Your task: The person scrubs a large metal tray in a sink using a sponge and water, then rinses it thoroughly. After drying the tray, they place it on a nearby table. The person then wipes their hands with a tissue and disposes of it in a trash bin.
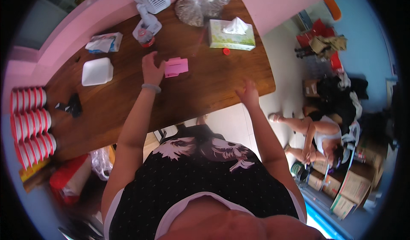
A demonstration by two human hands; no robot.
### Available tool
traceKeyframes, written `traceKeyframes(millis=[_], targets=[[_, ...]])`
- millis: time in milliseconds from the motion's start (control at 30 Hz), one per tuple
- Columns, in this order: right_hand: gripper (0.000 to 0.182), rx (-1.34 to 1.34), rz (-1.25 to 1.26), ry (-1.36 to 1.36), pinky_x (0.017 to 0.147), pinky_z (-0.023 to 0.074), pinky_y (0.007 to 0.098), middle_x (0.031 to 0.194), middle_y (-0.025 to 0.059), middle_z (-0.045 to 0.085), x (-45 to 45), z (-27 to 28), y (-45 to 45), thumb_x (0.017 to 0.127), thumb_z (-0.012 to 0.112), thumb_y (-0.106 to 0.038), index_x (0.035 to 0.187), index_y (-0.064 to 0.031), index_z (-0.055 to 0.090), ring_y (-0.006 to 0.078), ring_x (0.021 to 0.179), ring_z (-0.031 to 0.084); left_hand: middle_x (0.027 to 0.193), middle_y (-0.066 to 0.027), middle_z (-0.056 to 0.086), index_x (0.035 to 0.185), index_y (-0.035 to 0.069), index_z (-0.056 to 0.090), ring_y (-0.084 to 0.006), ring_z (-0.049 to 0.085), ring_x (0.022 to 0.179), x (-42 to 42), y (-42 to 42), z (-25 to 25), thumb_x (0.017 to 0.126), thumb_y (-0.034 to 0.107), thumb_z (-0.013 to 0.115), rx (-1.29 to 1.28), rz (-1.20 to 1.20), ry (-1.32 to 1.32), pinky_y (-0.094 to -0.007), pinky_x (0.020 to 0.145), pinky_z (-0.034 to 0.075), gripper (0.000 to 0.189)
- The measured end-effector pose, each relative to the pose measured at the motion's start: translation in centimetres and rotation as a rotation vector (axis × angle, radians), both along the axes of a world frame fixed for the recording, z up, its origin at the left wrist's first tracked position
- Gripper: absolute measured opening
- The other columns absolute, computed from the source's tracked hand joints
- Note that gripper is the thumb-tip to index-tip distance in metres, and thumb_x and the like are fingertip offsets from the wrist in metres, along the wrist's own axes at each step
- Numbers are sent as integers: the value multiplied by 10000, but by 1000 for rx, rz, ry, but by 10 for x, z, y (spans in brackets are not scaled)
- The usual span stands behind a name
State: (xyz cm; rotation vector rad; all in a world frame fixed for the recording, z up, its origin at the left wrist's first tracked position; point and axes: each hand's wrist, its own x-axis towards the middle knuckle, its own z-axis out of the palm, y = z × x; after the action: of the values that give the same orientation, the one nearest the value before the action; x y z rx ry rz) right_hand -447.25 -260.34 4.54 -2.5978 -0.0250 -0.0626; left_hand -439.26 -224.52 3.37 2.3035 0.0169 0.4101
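Note:
A flat pink cut-out piece, perhaps card, lies on the wooden table with a dark slit across it. My left hand, a grey band on its wrist, is at the left edge of this piece. Its thumb and fingers are spread with nothing between them; whether the thumb touches the pink edge I cannot tell. Over the table's near edge, to the right, my right hand holds nothing, its fingers apart. A bottle with red contents stands just beyond my left hand. A red cap lies below the tissue box.
Far side: a white fan, filled clear bags, a tissue pack. Left: a white container, a black object, stacked red-rimmed tubs. At right a person sits low beside cardboard boxes.

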Motion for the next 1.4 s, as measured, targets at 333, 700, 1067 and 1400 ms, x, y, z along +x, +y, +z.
traceKeyframes(millis=[333,700,1067,1400], targets=[[644,-129,-422,86,854,325,405,1139,69,430,123,-40,35,598,662,-406,1131,-131,428,227,1066,396,1130,-164,378,1192,101,307,-337,385,1036,69,18,-16,582,314,691,46,428,1,-410,847,350,751],[580,-171,-433,94,852,299,402,1130,26,435,131,-43,44,591,639,-467,1076,-186,493,192,1072,394,968,-138,509,1085,26,359,-241,525,888,18,2,44,617,152,686,-287,203,-103,-316,748,428,585],[287,78,-71,-33,801,350,368,896,12,560,114,-18,70,660,630,-266,907,-139,556,187,882,512,1033,-121,457,1109,42,354,-219,487,936,-128,-9,60,618,115,674,-356,-22,119,-298,792,406,591],[290,27,994,-226,829,332,345,869,53,546,46,171,144,642,616,-92,921,-105,537,221,843,507,995,-132,450,1093,35,405,-257,476,914,-123,-27,91,569,58,669,-310,-241,-57,-310,781,401,587]])
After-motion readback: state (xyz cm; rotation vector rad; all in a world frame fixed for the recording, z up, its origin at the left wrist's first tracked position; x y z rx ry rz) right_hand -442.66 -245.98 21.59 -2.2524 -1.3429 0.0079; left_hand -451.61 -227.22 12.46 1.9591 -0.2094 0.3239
